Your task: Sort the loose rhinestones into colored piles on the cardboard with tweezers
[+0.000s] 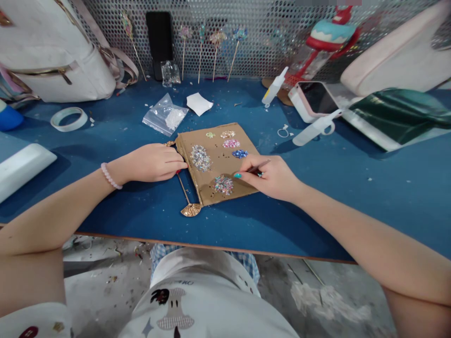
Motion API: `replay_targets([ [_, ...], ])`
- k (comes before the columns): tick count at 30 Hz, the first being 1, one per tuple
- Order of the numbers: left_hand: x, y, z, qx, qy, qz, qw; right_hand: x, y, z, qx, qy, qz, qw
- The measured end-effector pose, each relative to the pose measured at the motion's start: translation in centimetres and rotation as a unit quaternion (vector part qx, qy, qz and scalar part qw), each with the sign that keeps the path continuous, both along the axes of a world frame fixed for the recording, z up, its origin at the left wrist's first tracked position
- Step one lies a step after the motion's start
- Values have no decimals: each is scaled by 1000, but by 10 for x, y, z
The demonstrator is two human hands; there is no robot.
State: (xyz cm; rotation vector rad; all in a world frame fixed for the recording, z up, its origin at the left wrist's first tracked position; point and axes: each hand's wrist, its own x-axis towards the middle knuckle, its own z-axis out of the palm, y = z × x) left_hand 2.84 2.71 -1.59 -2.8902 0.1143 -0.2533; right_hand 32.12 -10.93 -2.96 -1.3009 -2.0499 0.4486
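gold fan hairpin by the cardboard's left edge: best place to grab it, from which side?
Take the gold fan hairpin by its thin stem just above the fan head, coming from the table's near edge. The stem lies flat along the cardboard, its upper part under the left hand, so only the lower end is free. Probably a fingertip pinch grip from above.

Single head-worn view, looking forward and steeply down onto the blue bench (105,211) from close range. Near bench edge and wearer's lap fill the bottom; perforated back panel (253,42) closes the top.
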Motion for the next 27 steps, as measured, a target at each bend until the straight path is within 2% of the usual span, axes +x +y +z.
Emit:
replay_targets([
  [11, 1, 0, 0, 6, 5, 2, 1000, 0, 1, 0, -9, 1, -15, 1000],
  [18, 1, 0, 0, -20, 9, 18, 1000, -1, -2, -1, -13, 11, 29, 999],
  [27, 1, 0, 1, -16, 14, 17, 1000, -3, -2, 0, -26, 32, 39, 998],
])
